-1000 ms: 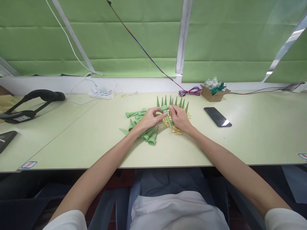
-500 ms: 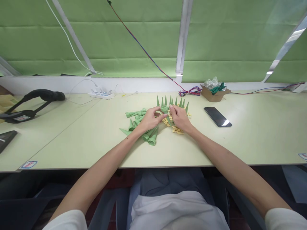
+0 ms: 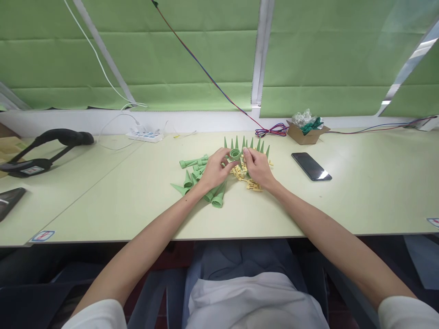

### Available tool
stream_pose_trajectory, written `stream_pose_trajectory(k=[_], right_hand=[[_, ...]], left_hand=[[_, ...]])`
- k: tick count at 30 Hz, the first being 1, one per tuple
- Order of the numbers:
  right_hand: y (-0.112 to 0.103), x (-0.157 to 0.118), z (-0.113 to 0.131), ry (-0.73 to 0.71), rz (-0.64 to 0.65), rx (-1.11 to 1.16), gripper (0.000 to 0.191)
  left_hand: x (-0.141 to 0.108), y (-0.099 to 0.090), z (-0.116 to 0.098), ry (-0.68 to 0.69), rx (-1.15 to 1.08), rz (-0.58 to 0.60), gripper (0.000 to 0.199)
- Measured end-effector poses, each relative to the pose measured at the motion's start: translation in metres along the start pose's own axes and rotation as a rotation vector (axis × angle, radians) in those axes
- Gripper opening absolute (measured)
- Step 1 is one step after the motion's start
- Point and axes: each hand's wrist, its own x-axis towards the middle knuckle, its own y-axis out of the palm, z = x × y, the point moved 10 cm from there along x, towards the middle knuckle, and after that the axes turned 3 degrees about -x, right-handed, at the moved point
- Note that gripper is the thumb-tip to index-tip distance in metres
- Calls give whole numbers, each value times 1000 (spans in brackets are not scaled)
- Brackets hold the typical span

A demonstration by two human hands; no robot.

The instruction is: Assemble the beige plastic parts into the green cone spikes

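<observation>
My left hand [image 3: 216,170] is closed around a green plastic spike [image 3: 235,154], its round open end tipped up toward me. Close against its right side, my right hand [image 3: 257,166] is pinched; whatever lies between thumb and finger is too small to make out. Loose green spikes [image 3: 218,200] lie in a heap under and left of my left hand. Behind both hands a row of green spikes [image 3: 258,145] stands with points up. Small yellow plastic parts [image 3: 253,185] are piled below and partly behind my right hand.
A phone [image 3: 311,166] lies to the right. Behind it stands a small cardboard box [image 3: 308,136] with plastic wrap and green material, beside coiled red and blue wire [image 3: 272,131]. A power strip [image 3: 146,135] and a black headset-like device [image 3: 51,151] are at the left.
The spike in my left hand has tilted so its open end faces me more. My right hand stays beside it, having shifted slightly.
</observation>
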Motion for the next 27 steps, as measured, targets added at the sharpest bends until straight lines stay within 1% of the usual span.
stream_pose_trajectory(k=[5, 8, 10, 12, 15, 17, 19, 22, 27], right_hand=[[-2, -1, 3, -14, -31, -17, 50], [-3, -2, 3, -18, -37, -12, 48], [-3, -2, 3, -19, -32, -7, 46], [-3, -2, 4, -23, -28, -2, 44], [-1, -2, 6, -36, -7, 0, 40], [3, -2, 6, -41, 21, -10, 39], [5, -2, 7, -47, 46, -22, 38], [8, -2, 7, -55, 69, -24, 36], [11, -2, 4, -42, 96, -3, 35]], left_hand=[[-1, 1, 12, -151, -89, 4, 30], [-4, 12, 22, -252, -177, 99, 35], [-6, 21, 27, -311, -300, 169, 37], [-7, 28, 31, -370, -477, 201, 40], [-9, 32, 40, -498, -707, 180, 46], [-11, 34, 44, -586, -806, 161, 50], [-13, 38, 45, -650, -880, 174, 50], [-15, 41, 43, -691, -928, 203, 46], [-17, 39, 44, -713, -945, 183, 36]])
